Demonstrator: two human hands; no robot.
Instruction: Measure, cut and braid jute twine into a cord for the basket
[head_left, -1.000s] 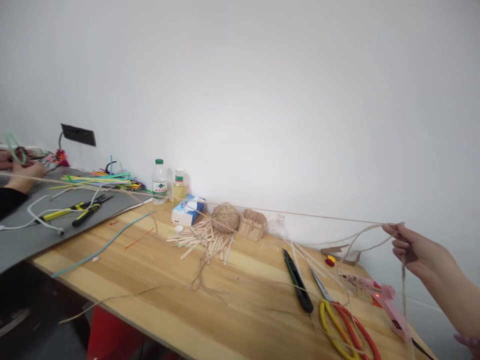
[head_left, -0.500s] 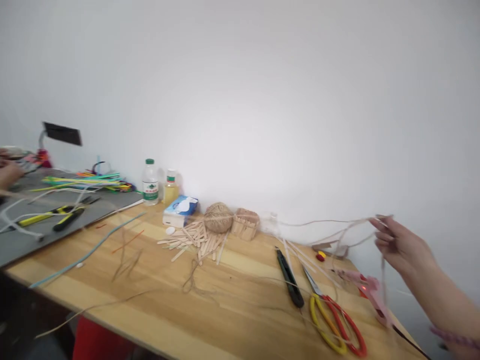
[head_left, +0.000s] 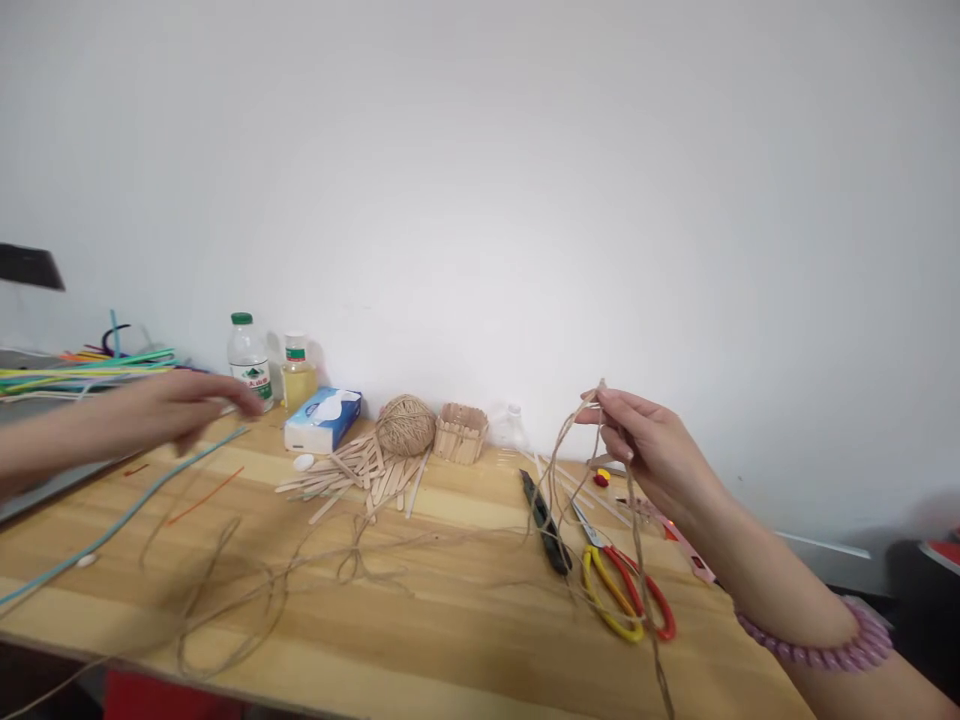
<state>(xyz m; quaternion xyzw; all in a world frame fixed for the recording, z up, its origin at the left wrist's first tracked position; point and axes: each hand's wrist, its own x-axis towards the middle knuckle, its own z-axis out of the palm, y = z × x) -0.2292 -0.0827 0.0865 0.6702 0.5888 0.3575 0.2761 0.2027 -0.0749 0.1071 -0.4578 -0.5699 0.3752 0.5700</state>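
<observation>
My right hand (head_left: 637, 430) is raised above the right part of the table, thumb and fingers pinched on looped strands of jute twine (head_left: 553, 470). The strands hang down past the scissors (head_left: 630, 600) and the dark utility knife (head_left: 546, 525). More loose twine trails leftward over the wood. My left hand (head_left: 187, 405), somewhat blurred, reaches in from the left with fingers stretched out; nothing shows in it. Below it lies a light blue pipe cleaner (head_left: 142, 505). The twine ball (head_left: 406, 425) sits near the wall, beside a small basket of wooden sticks (head_left: 460, 435).
Loose craft sticks (head_left: 352, 475) lie before a tissue pack (head_left: 322, 420). Behind stand a water bottle (head_left: 250, 360) and a bottle of yellow liquid (head_left: 298, 375). A pink glue gun (head_left: 690, 555) is partly hidden by my right forearm. Coloured pipe cleaners (head_left: 90, 375) lie far left.
My view has turned left-to-right objects shifted leftward. My right hand has come inward with the twine, which now hangs slack in loops. My left hand has moved in from the far left edge.
</observation>
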